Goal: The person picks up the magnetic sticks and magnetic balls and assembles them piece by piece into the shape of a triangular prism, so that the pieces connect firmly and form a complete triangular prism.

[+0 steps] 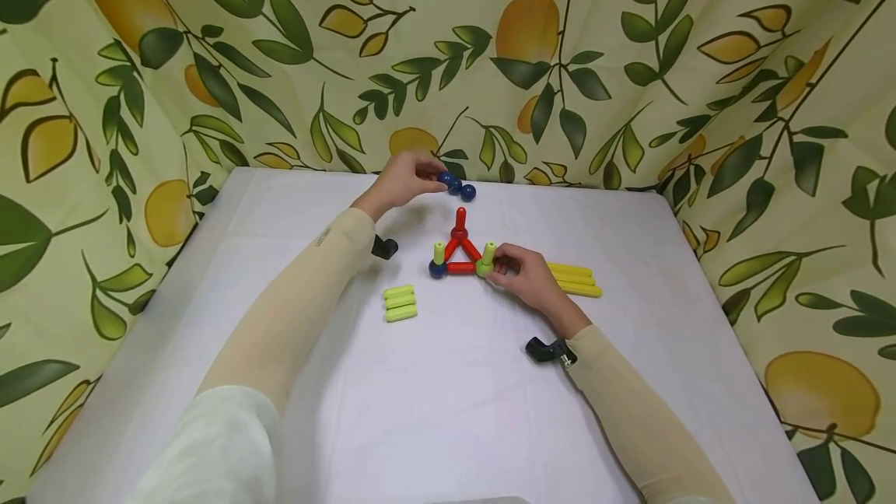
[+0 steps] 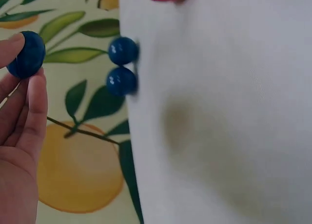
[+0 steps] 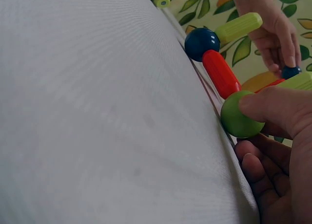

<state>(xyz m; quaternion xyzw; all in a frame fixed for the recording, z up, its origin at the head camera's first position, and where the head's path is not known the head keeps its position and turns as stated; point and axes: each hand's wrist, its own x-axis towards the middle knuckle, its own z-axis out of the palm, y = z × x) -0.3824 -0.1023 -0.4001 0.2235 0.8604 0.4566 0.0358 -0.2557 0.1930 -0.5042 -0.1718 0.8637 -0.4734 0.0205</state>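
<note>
At the table's far edge my left hand (image 1: 408, 181) pinches a blue ball (image 2: 30, 54) between thumb and fingers. Two more blue balls (image 2: 122, 65) lie beside it, touching each other. Thumb and fingers of my right hand (image 1: 523, 274) hold the green ball (image 3: 242, 114) at the right corner of a triangle of red rods (image 1: 461, 267). The other corners are a red ball (image 1: 459, 234) at the back and a blue corner ball (image 1: 437, 268) on the left. A red rod stands upright on the back ball; light green rods (image 1: 439, 252) stand on the front two.
Several yellow rods (image 1: 577, 282) lie beyond my right hand, partly hidden by it. Three light green rods (image 1: 400, 303) lie side by side left of the triangle. A patterned curtain (image 1: 434, 45) borders the white table (image 1: 434, 411) at the back and sides.
</note>
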